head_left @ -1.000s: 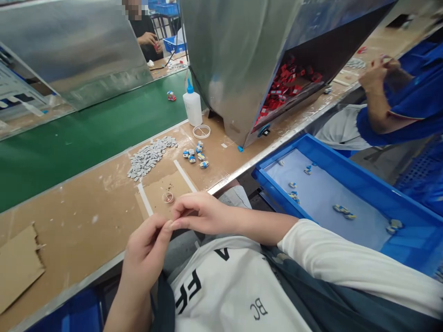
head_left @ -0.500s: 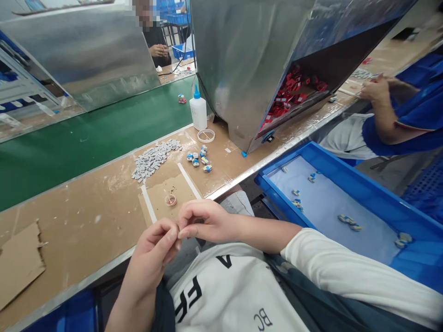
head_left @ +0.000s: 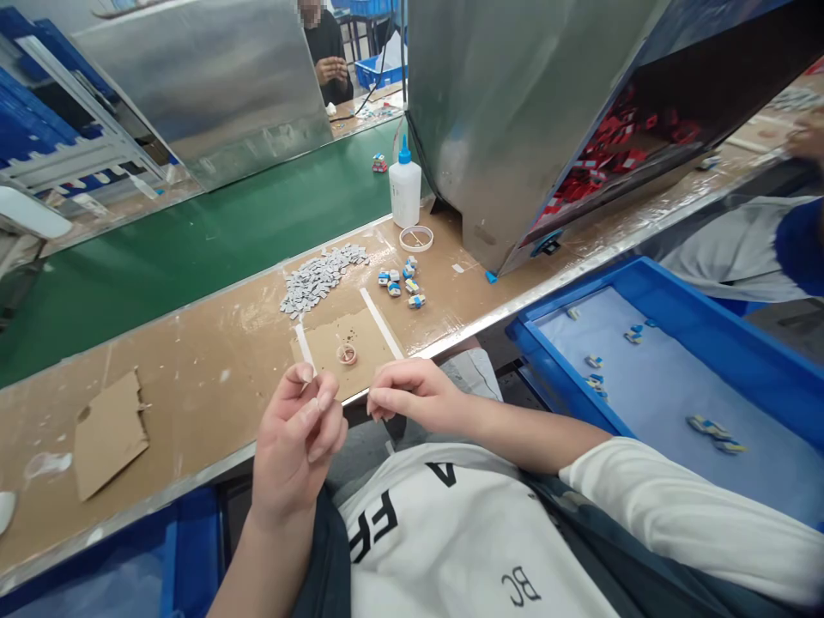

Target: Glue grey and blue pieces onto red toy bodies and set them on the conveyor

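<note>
The desk (head_left: 193, 378) is a long brown board top with a metal front edge, scuffed with pale glue marks. On it lie a heap of small grey pieces (head_left: 320, 278), a cluster of little blue-and-white parts (head_left: 402, 283) just beside the heap, a white glue bottle with a blue nozzle (head_left: 405, 184), a clear ring (head_left: 415, 238) near the bottle, a small tape ring (head_left: 347, 354) on a taped cardboard patch (head_left: 348, 339), and a torn piece of cardboard (head_left: 109, 433) well apart to the left.

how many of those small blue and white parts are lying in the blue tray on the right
7 visible in the blue tray: one near the far corner, two mid-back, two by the left wall, two toward the front. Others may be out of frame.
</note>
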The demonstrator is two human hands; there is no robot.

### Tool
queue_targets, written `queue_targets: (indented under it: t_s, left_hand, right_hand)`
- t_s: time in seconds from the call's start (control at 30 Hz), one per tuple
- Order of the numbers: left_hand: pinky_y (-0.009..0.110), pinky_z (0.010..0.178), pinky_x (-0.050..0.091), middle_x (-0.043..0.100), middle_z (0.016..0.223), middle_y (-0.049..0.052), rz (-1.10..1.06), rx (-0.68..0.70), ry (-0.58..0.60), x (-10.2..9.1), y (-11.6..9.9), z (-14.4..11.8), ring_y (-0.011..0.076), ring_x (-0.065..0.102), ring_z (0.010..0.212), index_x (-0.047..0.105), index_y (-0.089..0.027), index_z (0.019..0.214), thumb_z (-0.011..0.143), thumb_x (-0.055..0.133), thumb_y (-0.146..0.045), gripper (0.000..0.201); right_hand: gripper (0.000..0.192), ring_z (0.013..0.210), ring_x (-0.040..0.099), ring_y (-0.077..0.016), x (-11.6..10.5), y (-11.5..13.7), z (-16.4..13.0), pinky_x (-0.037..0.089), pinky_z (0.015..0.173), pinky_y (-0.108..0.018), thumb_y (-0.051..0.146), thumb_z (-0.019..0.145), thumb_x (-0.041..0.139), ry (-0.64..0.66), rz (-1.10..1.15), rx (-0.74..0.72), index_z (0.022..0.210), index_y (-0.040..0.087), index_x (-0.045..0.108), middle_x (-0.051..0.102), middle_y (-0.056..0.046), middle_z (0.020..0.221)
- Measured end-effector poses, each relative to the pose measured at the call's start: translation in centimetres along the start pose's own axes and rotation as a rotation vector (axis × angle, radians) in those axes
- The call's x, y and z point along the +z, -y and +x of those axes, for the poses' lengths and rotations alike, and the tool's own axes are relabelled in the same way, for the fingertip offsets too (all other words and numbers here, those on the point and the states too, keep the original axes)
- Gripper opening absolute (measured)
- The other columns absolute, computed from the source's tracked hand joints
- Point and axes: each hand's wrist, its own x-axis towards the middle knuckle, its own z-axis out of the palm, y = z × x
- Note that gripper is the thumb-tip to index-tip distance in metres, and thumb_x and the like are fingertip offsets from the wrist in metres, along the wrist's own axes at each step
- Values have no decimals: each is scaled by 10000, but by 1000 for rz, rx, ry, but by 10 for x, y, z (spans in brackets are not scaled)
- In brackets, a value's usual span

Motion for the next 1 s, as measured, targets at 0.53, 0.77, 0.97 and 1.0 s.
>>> queue_targets:
  t_s: [0.53,0.77,0.97,1.0]
  left_hand:
    - [165,441,265,456,802,-102,55,14,37,2,-1,-4,-6,234,415,468,-255,983,1024,663,-167,218]
    - [174,472,324,503,827,-92,180,86,17,3,4,-7,3,317,441,447,-253,958,1005,696,-193,260]
    - [164,594,470,621,907,-36,362,246,-77,13,9,-12,75,572,674,544,-258,1019,1012,760,-219,220]
    - [175,643,501,632,932,-24,410,272,-108,16,9,-13,94,607,749,573,-261,1047,1010,768,-226,201]
  right_hand:
    - [426,767,686,-129,4,-7,1,559,745,-256,496,1069,653,100,-86,9,868,133,748,772,-59,836]
    - [475,773,648,-123,5,5,2,528,758,-259,523,1106,572,113,-119,-61,842,149,699,724,-41,823]
    - [389,752,537,-112,9,29,4,479,767,-258,427,1136,500,165,-196,-138,823,200,545,565,10,800]
    - [365,755,520,-114,9,30,4,469,768,-260,403,1135,495,162,-217,-132,828,207,519,541,16,803]
